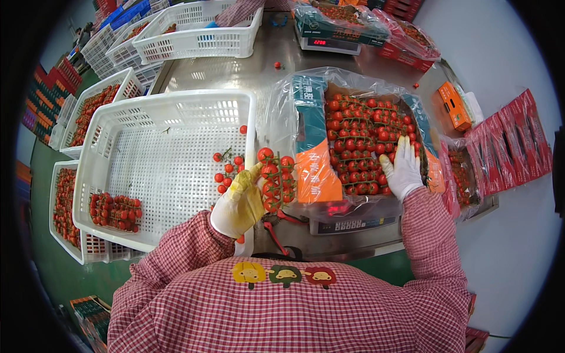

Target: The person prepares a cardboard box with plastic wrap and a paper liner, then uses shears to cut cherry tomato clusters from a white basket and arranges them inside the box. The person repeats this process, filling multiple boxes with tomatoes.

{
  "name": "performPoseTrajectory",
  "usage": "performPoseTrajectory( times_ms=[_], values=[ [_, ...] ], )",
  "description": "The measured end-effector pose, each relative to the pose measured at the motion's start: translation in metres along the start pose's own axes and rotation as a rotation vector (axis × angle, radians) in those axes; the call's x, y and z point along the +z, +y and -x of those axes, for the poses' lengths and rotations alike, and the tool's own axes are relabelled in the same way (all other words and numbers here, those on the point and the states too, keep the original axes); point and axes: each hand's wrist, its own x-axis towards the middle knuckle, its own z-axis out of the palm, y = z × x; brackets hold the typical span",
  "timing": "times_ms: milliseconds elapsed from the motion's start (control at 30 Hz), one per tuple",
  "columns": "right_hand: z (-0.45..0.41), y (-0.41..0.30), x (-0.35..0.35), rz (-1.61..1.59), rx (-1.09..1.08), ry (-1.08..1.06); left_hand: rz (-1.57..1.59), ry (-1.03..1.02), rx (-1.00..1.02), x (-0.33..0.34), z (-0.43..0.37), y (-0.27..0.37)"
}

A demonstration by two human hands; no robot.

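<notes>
My left hand (240, 203), in a white glove stained yellow, grips a truss of cherry tomatoes (278, 181) between the white crate and the carton. Flat on the tomatoes in the carton lies my right hand (404, 172), gloved too, its thumb apart and nothing gripped. Rows of tomatoes on the vine (357, 145) fill the green and orange carton (311, 110), which has a clear plastic liner. Beneath it sits a digital scale (357, 225). The white plastic crate (172, 99) holds a cluster of tomatoes (115, 212) at its near left and loose ones along its right side.
Red-handled scissors (274, 236) lie before the scale. Across the steel table (216, 75) are another crate (194, 42), a person's sleeve (240, 12) reaching into it, and a second scale (331, 45) bearing a carton. An orange box (454, 106) and wrapped red cartons (507, 141) stand right.
</notes>
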Motion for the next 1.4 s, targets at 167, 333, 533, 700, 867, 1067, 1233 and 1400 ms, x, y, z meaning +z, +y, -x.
performPoseTrajectory(
  times_ms=[167, 333, 533, 700, 867, 1067, 1233, 1400],
  values=[
    [-0.029, 0.046, 0.024, -0.225, 0.195, -0.063, 0.018, 0.021, -0.027, -0.007, 0.002, 0.002],
    [-0.043, 0.071, 0.034, -1.362, 0.4, -0.107, 0.02, -0.038, 0.031, -0.012, 0.007, 0.003],
    [0.038, -0.038, -0.031, -0.702, -0.338, 0.459, -0.082, -0.12, 0.018, 0.025, -0.003, 0.011],
    [0.092, -0.097, -0.06, -1.693, -0.496, -0.028, -0.237, -0.293, -0.264, 0.109, -0.052, -0.009],
    [0.081, 0.02, -0.061, -1.981, -0.261, 0.05, -1.479, -0.692, 0.444, 0.107, -0.073, -0.005],
    [0.004, 0.284, -0.007, -2.062, 0.507, 0.575, -1.434, 0.332, 0.348, -0.095, -0.052, 0.054],
    [-0.052, 0.436, 0.079, -1.531, 1.187, 0.71, -2.182, 0.747, -0.834, -0.234, 0.091, 0.105],
    [-0.102, 0.474, 0.103, -1.404, 1.327, 0.598, -2.0, 0.97, -1.187, -0.259, 0.155, 0.112]
  ],
)
